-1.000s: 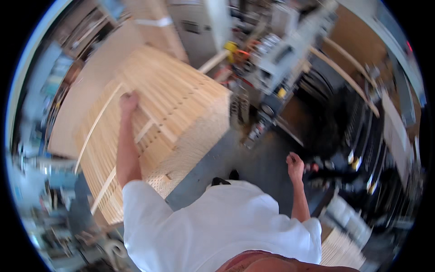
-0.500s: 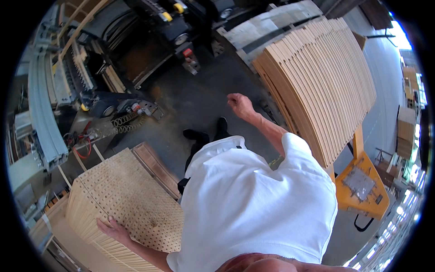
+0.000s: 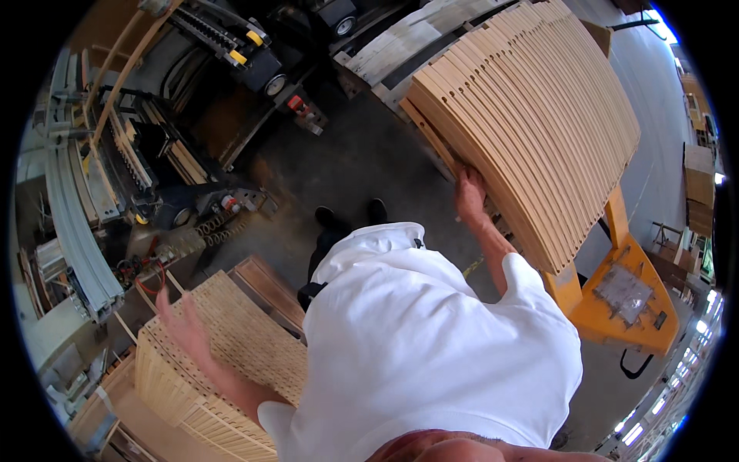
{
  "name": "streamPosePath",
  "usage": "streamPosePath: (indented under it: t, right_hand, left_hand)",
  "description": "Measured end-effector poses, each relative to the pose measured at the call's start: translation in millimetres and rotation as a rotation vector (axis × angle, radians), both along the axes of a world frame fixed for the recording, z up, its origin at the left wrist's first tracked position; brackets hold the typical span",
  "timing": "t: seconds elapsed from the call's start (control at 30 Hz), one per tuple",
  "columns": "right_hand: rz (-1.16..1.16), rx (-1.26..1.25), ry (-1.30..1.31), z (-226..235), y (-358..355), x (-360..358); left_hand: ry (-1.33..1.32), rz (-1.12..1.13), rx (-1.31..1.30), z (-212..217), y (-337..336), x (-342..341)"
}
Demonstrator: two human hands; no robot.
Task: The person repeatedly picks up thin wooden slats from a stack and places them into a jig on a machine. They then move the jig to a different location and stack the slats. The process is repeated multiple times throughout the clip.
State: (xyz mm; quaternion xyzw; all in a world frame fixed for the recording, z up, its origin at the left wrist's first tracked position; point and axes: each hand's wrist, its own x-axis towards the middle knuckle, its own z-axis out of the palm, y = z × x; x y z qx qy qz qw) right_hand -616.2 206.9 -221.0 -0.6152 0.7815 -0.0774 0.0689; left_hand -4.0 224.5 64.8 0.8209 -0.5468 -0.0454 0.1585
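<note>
My right hand (image 3: 470, 195) is at the near left side of a tall stack of grooved wooden slats (image 3: 531, 131). Its fingers close around the near end of a wooden board (image 3: 431, 137) that juts out at a slant beside the stack's lower edge; the fingertips are partly hidden. My left hand (image 3: 185, 327) is raised over a second stack of wooden pieces (image 3: 250, 323), whose top is dotted with rows of holes. That hand is smeared by motion, with its fingers apart and nothing in them.
A yellow pallet jack (image 3: 627, 300) stands beyond the slat stack at right. Dark machinery (image 3: 269, 73) with clamps fills the far left, near a metal rail (image 3: 73, 223) and a coiled air hose (image 3: 223, 229). A brown panel (image 3: 269, 289) lies beside the holed stack.
My right hand has gone from open floor space to the slat stack's side and taken hold of a board. My left hand has lifted off the holed stack, moving farther away from me.
</note>
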Motion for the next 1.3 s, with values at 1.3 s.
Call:
streamPosePath:
  t: [1.3]
  right_hand:
    - [0.959,-0.176,-0.294,286,-527,397]
  left_hand:
    - [0.33,-0.55,0.054,-83,-461,35]
